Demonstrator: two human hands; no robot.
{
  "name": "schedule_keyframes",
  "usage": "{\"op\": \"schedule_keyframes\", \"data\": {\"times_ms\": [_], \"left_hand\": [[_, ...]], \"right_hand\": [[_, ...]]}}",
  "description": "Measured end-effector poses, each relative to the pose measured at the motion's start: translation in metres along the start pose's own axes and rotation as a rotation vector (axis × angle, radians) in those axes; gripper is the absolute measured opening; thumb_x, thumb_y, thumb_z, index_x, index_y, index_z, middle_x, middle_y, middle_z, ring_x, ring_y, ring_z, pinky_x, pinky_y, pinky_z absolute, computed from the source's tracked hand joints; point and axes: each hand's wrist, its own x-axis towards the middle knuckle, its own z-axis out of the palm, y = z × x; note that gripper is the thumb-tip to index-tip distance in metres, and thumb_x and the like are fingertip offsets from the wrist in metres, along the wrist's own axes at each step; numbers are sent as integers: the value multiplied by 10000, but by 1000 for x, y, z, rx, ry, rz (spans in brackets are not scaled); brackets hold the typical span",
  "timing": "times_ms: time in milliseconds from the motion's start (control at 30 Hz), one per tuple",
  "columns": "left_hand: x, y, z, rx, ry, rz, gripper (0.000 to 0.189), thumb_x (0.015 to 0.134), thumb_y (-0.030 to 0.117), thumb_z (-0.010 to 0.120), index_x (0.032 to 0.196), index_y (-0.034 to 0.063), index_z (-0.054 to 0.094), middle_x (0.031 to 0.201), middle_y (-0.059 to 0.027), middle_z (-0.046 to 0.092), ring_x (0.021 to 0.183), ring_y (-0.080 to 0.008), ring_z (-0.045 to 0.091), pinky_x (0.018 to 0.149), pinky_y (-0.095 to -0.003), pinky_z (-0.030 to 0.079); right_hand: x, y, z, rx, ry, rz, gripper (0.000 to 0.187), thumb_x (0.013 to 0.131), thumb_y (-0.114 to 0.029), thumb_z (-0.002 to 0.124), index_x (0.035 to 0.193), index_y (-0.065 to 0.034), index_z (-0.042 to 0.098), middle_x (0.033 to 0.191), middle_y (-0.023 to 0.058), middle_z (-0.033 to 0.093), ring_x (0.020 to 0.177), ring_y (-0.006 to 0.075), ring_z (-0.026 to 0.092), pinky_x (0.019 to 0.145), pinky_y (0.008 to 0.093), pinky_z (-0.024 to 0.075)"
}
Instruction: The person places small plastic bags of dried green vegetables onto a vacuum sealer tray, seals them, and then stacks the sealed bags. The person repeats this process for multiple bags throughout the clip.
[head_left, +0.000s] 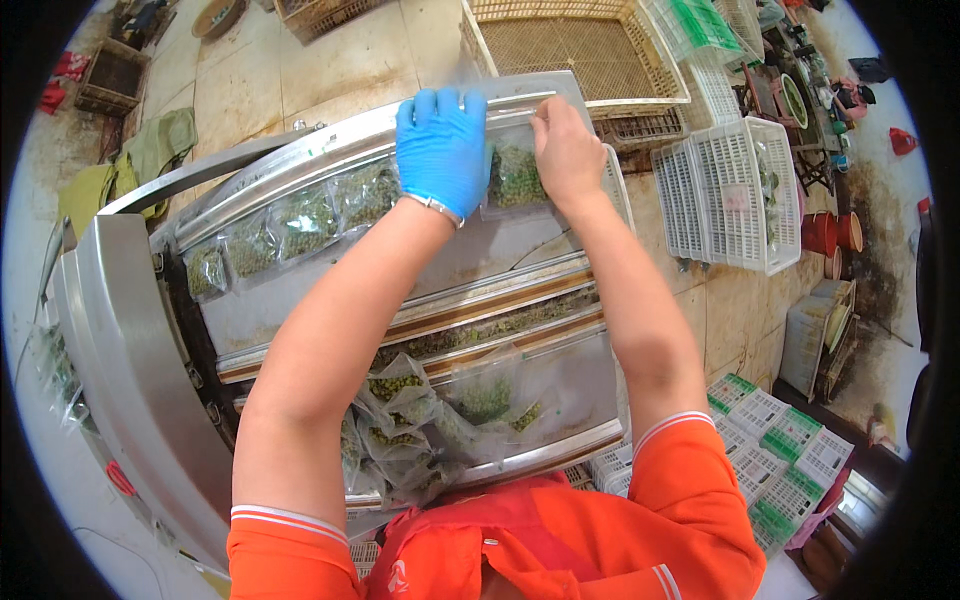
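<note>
My left hand (444, 154), in a blue glove, rests at the far sealing bar (360, 161) of a steel vacuum packing machine. My bare right hand (566, 154) has its fingertips pinched together at the same bar, at the top edge of a clear plastic bag of green peppercorn-like berries (517, 176). Filled bags (304, 221) lie in a row along the bar, left of my left hand. On the nearer plate (577, 375), closer to my body, several more filled bags (397, 427) are heaped, with one bag (484, 397) lying apart to their right.
A curved steel lid arm (202, 165) and the steel machine housing (135, 322) stand at left. Beyond the machine is a large yellowish plastic crate (570, 56). White baskets (727, 195) stand at right, red buckets (819, 232) beside them, and green-and-white crates (780, 450) at lower right.
</note>
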Motion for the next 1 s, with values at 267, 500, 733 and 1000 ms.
{"op": "schedule_keyframes", "data": {"times_ms": [267, 500, 733, 1000], "left_hand": [[-32, 17, -4, -179, -232, 217, 693, 799, 445, 688, 1322, 31, 500, 1160, -194, 555, 1084, -349, 531, 936, -441, 436], [-28, 19, -4, -180, -217, 195, 648, 796, 411, 695, 1301, 42, 527, 1118, -188, 561, 1027, -334, 542, 882, -451, 441], [-15, 18, 7, -41, -135, 175, 671, 766, 413, 735, 1291, 45, 534, 1075, -172, 577, 1011, -320, 554, 905, -448, 442], [-12, 3, -29, -98, -208, 169, 826, 813, 569, 667, 1424, 65, 431, 1305, -234, 551, 1234, -380, 508, 1045, -508, 376]], "right_hand": [[17, 19, -7, -247, 136, -334, 301, 729, -170, 723, 1005, -163, 603, 852, 5, 623, 911, 247, 596, 734, 402, 477], [54, 21, -35, -268, -180, -399, 178, 728, -174, 703, 904, -176, 725, 908, -1, 663, 972, 235, 599, 808, 415, 448], [57, 14, -14, -107, -212, -253, 131, 845, -212, 625, 908, -112, 681, 994, 108, 635, 1026, 306, 581, 844, 487, 479], [35, 13, -20, 26, 85, -202, 319, 866, -255, 673, 1122, -77, 604, 1109, 150, 582, 1058, 310, 570, 900, 450, 474]]}}
